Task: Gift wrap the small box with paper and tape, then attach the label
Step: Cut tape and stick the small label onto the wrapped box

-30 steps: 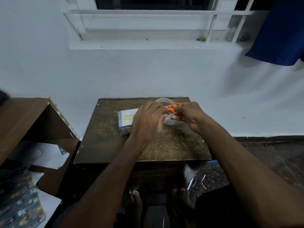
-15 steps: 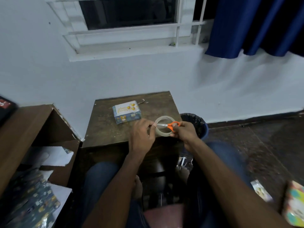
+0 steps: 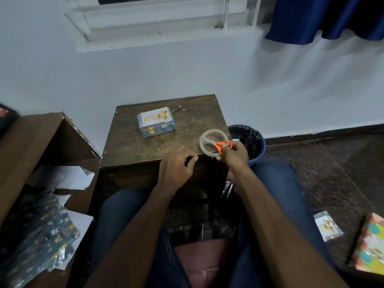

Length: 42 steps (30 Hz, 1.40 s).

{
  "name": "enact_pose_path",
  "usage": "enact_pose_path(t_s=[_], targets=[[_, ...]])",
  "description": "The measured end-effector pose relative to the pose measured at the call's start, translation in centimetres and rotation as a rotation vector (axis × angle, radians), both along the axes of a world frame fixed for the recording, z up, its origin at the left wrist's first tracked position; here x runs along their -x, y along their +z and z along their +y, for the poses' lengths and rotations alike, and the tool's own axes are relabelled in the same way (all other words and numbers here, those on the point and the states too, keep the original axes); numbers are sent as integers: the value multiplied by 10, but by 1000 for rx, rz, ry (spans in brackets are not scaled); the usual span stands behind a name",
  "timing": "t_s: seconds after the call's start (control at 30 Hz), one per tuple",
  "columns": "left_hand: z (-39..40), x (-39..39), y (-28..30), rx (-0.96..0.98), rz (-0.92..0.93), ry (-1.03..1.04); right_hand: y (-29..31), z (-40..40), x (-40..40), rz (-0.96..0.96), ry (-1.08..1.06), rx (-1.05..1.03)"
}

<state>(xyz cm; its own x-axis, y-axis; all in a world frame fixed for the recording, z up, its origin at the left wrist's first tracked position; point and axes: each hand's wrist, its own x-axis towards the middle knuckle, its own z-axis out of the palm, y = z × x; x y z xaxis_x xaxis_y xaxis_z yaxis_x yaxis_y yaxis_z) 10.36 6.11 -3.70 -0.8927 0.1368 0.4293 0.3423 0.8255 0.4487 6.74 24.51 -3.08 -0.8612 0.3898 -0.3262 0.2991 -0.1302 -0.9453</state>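
Two hands at table edge: right hand [image 3: 234,155] grips scissors [image 3: 218,144] plus tape roll [image 3: 211,142]; left hand [image 3: 178,167] loosely curled, empty.

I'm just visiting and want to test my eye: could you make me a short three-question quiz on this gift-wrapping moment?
1. True or false: the wrapped box lies in the bin.
2. Which hand holds the orange scissors? A) left hand B) right hand C) neither
3. Fill in: the tape roll sits at the table's ____ near corner, beside the bin.

Key
1. False: it rests on the table, label side up.
2. B: the right hand grips the scissors and the tape roll together; the left hand's finger and thumb are pinched, though whether a tape strip is between them cannot be seen.
3. Right.
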Motion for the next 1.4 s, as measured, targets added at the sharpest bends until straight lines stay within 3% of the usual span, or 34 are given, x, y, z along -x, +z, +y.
enact_pose_path(t_s=[0.13, 0.3, 0.57, 0.77, 1.07, 1.2, 1.4], targets=[[8, 6, 4, -20, 37, 25, 2, -5, -1, 18, 51, 82], [8, 3, -2, 33, 24, 52, -2, -8, -8, 40, 24, 69], [19, 3, 14, 16, 71, 147, -7, 12, -36, 33, 152, 15], [26, -10, -1, 42, -43, 154, -4, 39, -61, -65, 227, 31], [19, -30, -2, 195, -273, 5, -8, 61, -78, -178, 303, -96], [23, -28, -1, 272, -412, 156, -5, 68, -79, -249, 373, -23], [29, -35, -10, 423, -417, 328, -33, 54, -45, -435, 280, 168]])
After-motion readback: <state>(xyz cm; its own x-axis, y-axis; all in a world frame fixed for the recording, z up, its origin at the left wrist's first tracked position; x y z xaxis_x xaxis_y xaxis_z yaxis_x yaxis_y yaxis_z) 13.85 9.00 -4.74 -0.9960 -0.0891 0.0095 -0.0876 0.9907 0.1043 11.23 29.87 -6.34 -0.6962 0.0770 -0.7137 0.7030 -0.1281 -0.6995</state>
